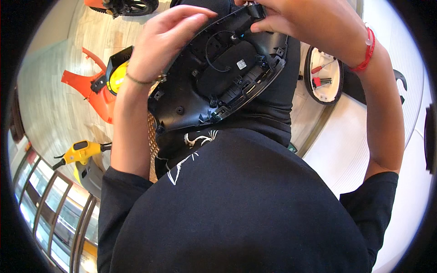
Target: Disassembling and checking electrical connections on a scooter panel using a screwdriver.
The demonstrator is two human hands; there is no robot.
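A black moulded plastic shell (180,111) lies across my lap, its inner side with clips, screw posts and a thin black cable (207,54) facing up. My left hand (170,34) rests over the shell's far left edge, fingers stretched out toward the right. At the far end, my right hand (280,16) has thumb and fingers closed around a short black cylindrical part (256,11). Its fingertips are partly cut off by the top of the picture. A small white label (241,64) sits on the oval middle section of the shell.
On the right, an oval tray (337,84) holds a red-handled screwdriver (320,68) and several dark bits in a red holder (321,82), near a white ridged surface (337,132). Orange panels (93,93), a yellow-grey scooter (84,154) and a wheel (139,6) stand left.
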